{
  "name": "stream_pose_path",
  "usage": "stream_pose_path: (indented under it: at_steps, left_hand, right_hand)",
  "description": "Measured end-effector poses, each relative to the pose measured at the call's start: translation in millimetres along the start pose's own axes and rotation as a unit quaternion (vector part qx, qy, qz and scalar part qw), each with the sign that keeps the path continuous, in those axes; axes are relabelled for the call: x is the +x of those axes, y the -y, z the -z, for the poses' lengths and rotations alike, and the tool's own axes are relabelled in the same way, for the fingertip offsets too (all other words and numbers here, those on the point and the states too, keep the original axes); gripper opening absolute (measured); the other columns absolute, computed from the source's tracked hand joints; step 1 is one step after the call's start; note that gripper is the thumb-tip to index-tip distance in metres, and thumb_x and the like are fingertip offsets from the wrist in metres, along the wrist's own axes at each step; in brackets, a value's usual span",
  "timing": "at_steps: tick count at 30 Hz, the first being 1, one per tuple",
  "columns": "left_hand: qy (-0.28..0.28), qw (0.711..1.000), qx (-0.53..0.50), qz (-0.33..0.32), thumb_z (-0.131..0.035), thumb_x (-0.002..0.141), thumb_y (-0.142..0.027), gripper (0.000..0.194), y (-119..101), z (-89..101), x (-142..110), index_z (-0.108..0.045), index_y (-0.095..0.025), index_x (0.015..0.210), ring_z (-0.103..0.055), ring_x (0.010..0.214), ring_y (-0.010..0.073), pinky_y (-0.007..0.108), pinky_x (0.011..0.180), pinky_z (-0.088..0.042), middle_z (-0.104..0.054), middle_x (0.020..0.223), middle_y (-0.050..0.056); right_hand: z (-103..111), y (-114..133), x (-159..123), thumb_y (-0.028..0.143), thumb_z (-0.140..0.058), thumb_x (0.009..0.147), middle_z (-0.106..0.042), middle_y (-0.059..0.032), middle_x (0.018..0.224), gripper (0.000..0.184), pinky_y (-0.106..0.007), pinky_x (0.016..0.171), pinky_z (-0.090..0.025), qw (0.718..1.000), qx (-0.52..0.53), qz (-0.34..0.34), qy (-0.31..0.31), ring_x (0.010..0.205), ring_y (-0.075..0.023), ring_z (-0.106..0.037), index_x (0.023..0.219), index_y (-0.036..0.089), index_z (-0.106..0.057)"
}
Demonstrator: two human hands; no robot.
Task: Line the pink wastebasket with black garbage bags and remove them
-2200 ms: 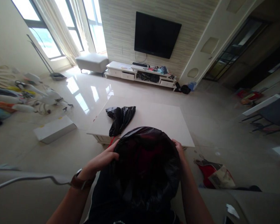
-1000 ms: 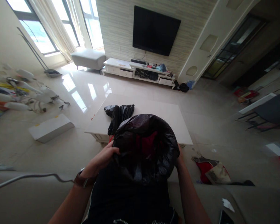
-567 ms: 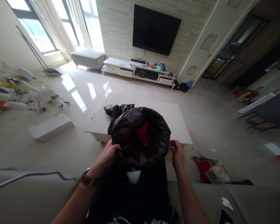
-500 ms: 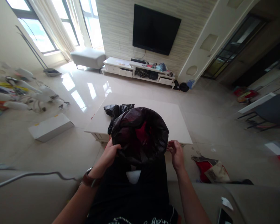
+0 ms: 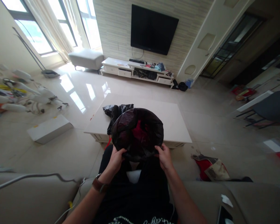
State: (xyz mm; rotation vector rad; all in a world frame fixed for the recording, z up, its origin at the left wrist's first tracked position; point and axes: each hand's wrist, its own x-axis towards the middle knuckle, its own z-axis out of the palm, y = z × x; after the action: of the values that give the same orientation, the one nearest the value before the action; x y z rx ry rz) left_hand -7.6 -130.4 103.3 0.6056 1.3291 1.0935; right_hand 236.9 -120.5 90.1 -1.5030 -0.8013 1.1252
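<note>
A thin black trash bag (image 5: 122, 141) lines a round bin in front of my lap and is folded down over its rim. Inside, a red patch (image 5: 140, 132) shows through the plastic; the bin itself is nearly all hidden. My left hand (image 5: 115, 160) is closed on the near left rim, thumb on top. On the near right rim, my right hand (image 5: 164, 155) grips the bag in the same way. More crumpled black plastic (image 5: 114, 113) lies on the white coffee table (image 5: 168, 115), just behind the bin to the left.
I sit on a grey sofa (image 5: 32, 193), with a phone (image 5: 224, 214) and a white scrap (image 5: 227, 200) to the right. A red and beige bag (image 5: 212, 169) rests on the floor at right. At left are a white box (image 5: 50, 129) and a cluttered heap (image 5: 25, 93).
My right hand has moved left and nearer, from the bag's right side onto its near right rim. The bag's right edge has drawn in, and the opening looks narrower.
</note>
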Motion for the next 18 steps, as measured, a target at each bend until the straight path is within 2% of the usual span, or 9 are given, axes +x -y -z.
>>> stream_pose_path:
  at_steps: [3, 6, 8, 11, 12, 13, 15, 17, 18]
  left_hand:
    - [0.016, 1.0, -0.01, 0.021, -0.082, 0.075, -0.035, 0.089, -3, 10.4, 1, -0.036, -0.033, 0.151, -0.07, 0.112, 0.0283, 0.033, 0.07, -0.062, -0.059, 0.146, 0.014]
    - [0.09, 0.993, 0.02, 0.075, -0.088, 0.077, -0.049, 0.103, -13, 34.9, 9, -0.025, -0.033, 0.158, -0.066, 0.126, 0.0341, 0.042, 0.081, -0.065, -0.052, 0.156, 0.02]
    - [0.06, 0.993, 0.073, 0.072, -0.088, 0.077, -0.054, 0.103, -26, 51.5, 13, -0.028, -0.031, 0.159, -0.061, 0.134, 0.0371, 0.044, 0.086, -0.064, -0.046, 0.159, 0.023]
    - [-0.123, 0.971, 0.185, -0.09, -0.084, 0.079, -0.052, 0.075, -50, 55.4, 13, -0.051, -0.022, 0.141, -0.059, 0.133, 0.0359, 0.042, 0.093, -0.061, -0.047, 0.153, 0.021]
    - [-0.158, 0.949, 0.216, -0.166, -0.08, 0.082, -0.049, 0.058, -57, 48.3, 11, -0.059, -0.021, 0.129, -0.062, 0.127, 0.0337, 0.041, 0.095, -0.06, -0.053, 0.145, 0.018]
    - [-0.152, 0.928, 0.246, -0.234, -0.076, 0.086, -0.044, 0.041, -62, 37.0, 9, -0.064, -0.021, 0.118, -0.065, 0.12, 0.0312, 0.04, 0.097, -0.059, -0.06, 0.134, 0.015]
    - [-0.024, 0.902, 0.307, -0.302, -0.067, 0.092, -0.033, 0.015, -64, 5.1, 11, -0.071, -0.022, 0.102, -0.069, 0.104, 0.0278, 0.04, 0.099, -0.057, -0.069, 0.11, 0.01]
    - [0.142, 0.865, 0.383, -0.292, -0.06, 0.093, -0.02, 0.017, -58, -30.6, 23, -0.075, -0.021, 0.102, -0.07, 0.103, 0.0295, 0.043, 0.104, -0.053, -0.074, 0.106, 0.012]
    - [0.169, 0.848, 0.419, -0.276, -0.058, 0.092, -0.014, 0.021, -52, -46.7, 32, -0.076, -0.018, 0.102, -0.07, 0.106, 0.0322, 0.046, 0.107, -0.051, -0.075, 0.106, 0.015]
  right_hand:
    - [5, -7, 5, 0.054, -0.077, 0.073, -0.076, -0.0069, 0.088, 0.038, -0.034, 0.066, -0.057, 0.997, -0.041, 0.055, -0.022, 0.082, -0.0257, -0.07, 0.091, 0.021, -0.073]
    - [12, -8, 6, 0.053, -0.075, 0.076, -0.076, -0.0073, 0.091, 0.036, -0.034, 0.072, -0.057, 0.992, -0.078, 0.096, -0.037, 0.085, -0.0256, -0.069, 0.091, 0.021, -0.073]
    - [15, -5, 5, 0.052, -0.073, 0.077, -0.075, -0.0081, 0.094, 0.034, -0.035, 0.077, -0.057, 0.987, -0.104, 0.119, -0.039, 0.088, -0.0257, -0.068, 0.09, 0.021, -0.073]
    - [16, 2, 1, 0.051, -0.071, 0.079, -0.073, -0.009, 0.098, 0.032, -0.038, 0.085, -0.055, 0.977, -0.142, 0.155, -0.039, 0.09, -0.025, -0.066, 0.088, 0.021, -0.072]
    - [15, 4, -2, 0.051, -0.07, 0.08, -0.072, -0.009, 0.099, 0.031, -0.038, 0.087, -0.054, 0.974, -0.153, 0.164, -0.038, 0.09, -0.0247, -0.065, 0.087, 0.021, -0.072]
    - [14, 5, -4, 0.051, -0.069, 0.081, -0.071, -0.0088, 0.098, 0.031, -0.039, 0.087, -0.054, 0.971, -0.162, 0.171, -0.037, 0.089, -0.0244, -0.064, 0.087, 0.021, -0.071]
    - [10, 9, -9, 0.051, -0.068, 0.083, -0.068, -0.0079, 0.095, 0.03, -0.038, 0.086, -0.053, 0.967, -0.176, 0.181, -0.035, 0.088, -0.024, -0.062, 0.085, 0.021, -0.071]
    - [7, 12, -15, 0.049, -0.067, 0.085, -0.067, -0.0069, 0.093, 0.028, -0.036, 0.085, -0.051, 0.964, -0.184, 0.19, -0.029, 0.087, -0.0234, -0.061, 0.084, 0.021, -0.071]
    - [6, 14, -18, 0.048, -0.067, 0.086, -0.066, -0.0066, 0.093, 0.027, -0.035, 0.084, -0.05, 0.963, -0.186, 0.194, -0.024, 0.087, -0.023, -0.06, 0.084, 0.021, -0.07]
